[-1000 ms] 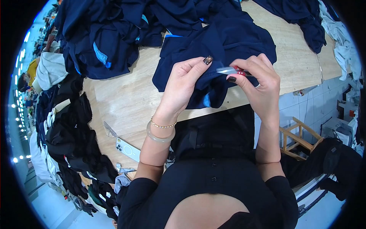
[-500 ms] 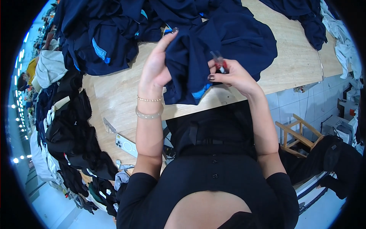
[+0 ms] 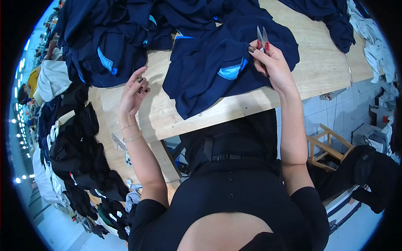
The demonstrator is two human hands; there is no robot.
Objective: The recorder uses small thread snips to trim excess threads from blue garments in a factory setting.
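Observation:
A navy garment (image 3: 197,83) lies spread on the wooden table, a light-blue patch (image 3: 231,72) with a stitched edge showing near its middle. Over its right part, my right hand (image 3: 273,62) grips red-handled thread snips (image 3: 263,41), their two blades apart and pointing away from me. Whether those fingertips also touch the cloth, I cannot tell. My left hand (image 3: 135,92) hovers over the table to the left of the garment, fingers loosely bent and apart, holding nothing.
More navy garments (image 3: 113,46) with light-blue pieces are heaped at the far left. Dark and white clothes (image 3: 79,150) pile along the left side. A phone (image 3: 128,158) is partly hidden by my left forearm. Below the table's right edge stands a wooden stool (image 3: 328,146).
My left hand has let go of the navy garment and drawn back left. The garment now lies flatter, its light-blue patch uncovered. My right hand has moved farther away with the snips.

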